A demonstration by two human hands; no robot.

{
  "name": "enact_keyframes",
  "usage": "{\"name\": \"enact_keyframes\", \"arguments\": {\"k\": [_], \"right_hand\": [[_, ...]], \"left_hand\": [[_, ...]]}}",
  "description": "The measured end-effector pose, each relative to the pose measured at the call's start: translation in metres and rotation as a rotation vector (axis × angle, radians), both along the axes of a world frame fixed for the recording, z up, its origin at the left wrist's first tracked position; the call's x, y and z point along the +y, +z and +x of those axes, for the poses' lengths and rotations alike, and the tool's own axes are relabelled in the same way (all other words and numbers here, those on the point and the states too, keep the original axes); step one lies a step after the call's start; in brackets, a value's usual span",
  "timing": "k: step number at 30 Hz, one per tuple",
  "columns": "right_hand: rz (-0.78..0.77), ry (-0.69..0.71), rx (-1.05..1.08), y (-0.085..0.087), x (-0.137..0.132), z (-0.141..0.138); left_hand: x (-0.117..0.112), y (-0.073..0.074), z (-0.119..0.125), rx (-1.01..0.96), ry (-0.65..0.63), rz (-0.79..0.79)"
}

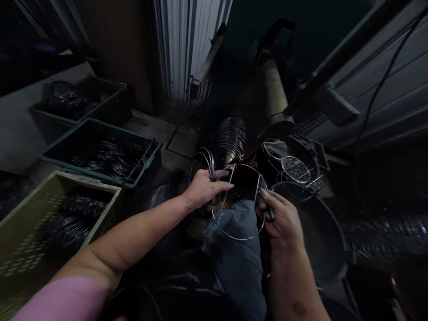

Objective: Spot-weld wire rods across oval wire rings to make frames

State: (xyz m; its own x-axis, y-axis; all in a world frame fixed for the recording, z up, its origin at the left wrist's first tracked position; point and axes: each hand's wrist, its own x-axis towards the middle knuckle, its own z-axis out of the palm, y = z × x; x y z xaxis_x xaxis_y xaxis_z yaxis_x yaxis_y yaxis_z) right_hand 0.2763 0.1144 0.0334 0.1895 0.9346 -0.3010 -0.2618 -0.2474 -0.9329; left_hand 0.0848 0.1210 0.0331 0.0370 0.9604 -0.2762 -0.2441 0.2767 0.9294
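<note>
My left hand is closed around a bundle of thin wire rings and touches the left side of a round wire frame with two cross rods. My right hand grips the right side of that same frame, fingers curled. The frame hangs over my knee in blue denim. Just beyond it stands a spindle stacked with many wire rings in front of a dark machine with a cylinder.
Three crates of wire parts stand at the left: a beige one, a green one and a dark one. Finished wire frames lie in a tub at the right, beside a large dark basin.
</note>
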Motion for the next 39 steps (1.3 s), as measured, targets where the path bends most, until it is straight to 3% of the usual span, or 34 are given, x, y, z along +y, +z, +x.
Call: {"name": "enact_keyframes", "arguments": {"k": [6,14,20,26,30,34,37,39], "right_hand": [[0.001,-0.009,0.01,0.012,0.015,0.009],[-0.055,-0.022,0.027,0.017,0.021,0.014],[0.04,-0.038,-0.024,0.002,0.034,0.0],[0.117,0.004,-0.445,-0.034,0.051,-0.012],[0.035,0.226,-0.497,-0.072,0.02,-0.038],[-0.04,0.63,-0.484,-0.113,-0.029,-0.105],[-0.086,0.837,-0.463,-0.131,-0.054,-0.149],[-0.102,0.894,-0.444,-0.134,-0.061,-0.161]], "left_hand": [[0.018,0.006,0.013,-0.073,-0.031,-0.005],[0.024,0.002,0.015,-0.051,-0.044,0.068],[-0.007,-0.008,-0.011,-0.033,-0.021,-0.09],[-0.065,-0.025,-0.057,-0.15,-0.01,-0.18],[-0.103,-0.037,-0.091,-0.356,0.028,-0.174],[-0.126,-0.046,-0.112,-0.473,0.089,-0.185],[-0.134,-0.05,-0.118,-0.505,0.099,-0.174],[-0.136,-0.05,-0.121,-0.523,0.091,-0.177]]}}
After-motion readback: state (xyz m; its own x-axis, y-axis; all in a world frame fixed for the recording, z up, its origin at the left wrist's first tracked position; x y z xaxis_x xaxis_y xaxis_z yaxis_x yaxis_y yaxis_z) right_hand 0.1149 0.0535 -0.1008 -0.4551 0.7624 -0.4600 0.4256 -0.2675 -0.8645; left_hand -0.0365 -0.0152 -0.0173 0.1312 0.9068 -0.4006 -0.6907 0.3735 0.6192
